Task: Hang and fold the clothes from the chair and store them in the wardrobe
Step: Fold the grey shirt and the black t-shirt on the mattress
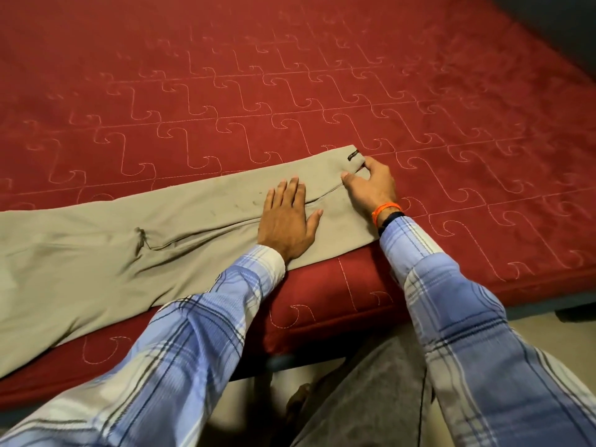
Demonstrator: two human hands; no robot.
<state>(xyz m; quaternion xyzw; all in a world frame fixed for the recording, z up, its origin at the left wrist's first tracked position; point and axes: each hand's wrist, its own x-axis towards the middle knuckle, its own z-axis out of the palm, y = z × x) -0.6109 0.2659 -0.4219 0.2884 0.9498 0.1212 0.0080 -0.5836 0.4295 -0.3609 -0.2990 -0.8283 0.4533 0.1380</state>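
Note:
A pair of khaki trousers [135, 240] lies flat along the near edge of a red quilted bed [290, 91], legs laid one over the other, with the hem end at the right. My left hand [285, 221] presses flat on the trouser legs, fingers straight. My right hand [371, 185] is at the hem end, its thumb and fingers pinching the edge of the fabric near a small dark label. An orange band is on the right wrist.
The red bed cover stretches away in every direction beyond the trousers. The bed's front edge [322, 304] is just below my arms. A dark surface [554, 27] rises at the far right corner. My grey-clad leg and pale floor show below.

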